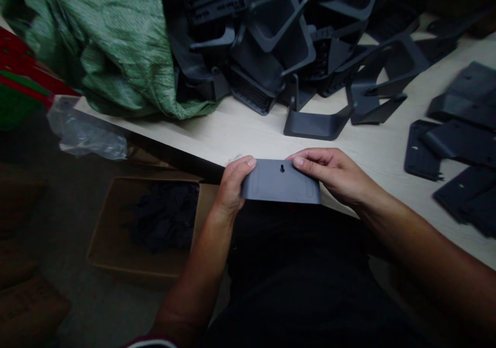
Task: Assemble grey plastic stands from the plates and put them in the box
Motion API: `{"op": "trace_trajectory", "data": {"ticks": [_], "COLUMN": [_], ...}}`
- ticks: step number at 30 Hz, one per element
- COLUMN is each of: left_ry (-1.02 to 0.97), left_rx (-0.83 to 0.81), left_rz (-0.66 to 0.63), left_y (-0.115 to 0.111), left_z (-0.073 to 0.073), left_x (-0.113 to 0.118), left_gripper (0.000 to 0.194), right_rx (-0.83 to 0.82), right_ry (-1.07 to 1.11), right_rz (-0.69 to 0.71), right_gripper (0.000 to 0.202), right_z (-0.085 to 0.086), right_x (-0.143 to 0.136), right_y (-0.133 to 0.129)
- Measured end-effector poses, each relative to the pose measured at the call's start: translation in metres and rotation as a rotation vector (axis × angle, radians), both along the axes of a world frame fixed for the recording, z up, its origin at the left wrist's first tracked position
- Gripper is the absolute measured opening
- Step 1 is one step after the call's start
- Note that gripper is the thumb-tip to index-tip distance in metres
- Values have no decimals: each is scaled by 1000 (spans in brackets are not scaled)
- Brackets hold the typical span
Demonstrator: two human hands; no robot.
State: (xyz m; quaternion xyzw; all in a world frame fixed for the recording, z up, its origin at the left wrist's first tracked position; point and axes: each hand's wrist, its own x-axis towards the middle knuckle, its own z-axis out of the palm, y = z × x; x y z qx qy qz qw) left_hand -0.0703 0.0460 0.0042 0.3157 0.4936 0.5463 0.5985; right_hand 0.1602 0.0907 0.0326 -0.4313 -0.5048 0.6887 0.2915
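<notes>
Your left hand (231,185) and right hand (333,175) are both closed on the grey plastic plate (282,185), one at each short end, thumbs on its upper face, holding it at the near edge of the table (248,131) above your lap. It looks like a thin, rigid, light moulding with a smooth and likely slippery face. Grip it by the end edges, clear of the keyhole slot (282,168).

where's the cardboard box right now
In the head view the cardboard box sits on the floor at lower left, below the table edge and just left of the left hand.
</notes>
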Motion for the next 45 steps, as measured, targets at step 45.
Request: {"op": "trace_trajectory", "data": {"ticks": [45], "left_ry": [-82], "left_rx": [-13], "left_rz": [-35], "left_y": [56], "left_z": [43], "left_x": [25], "left_gripper": [26], "right_rx": [201], "right_ry": [137], "right_rz": [20], "right_gripper": [35], "right_z": [11], "right_x": [-48], "right_y": [8]}}
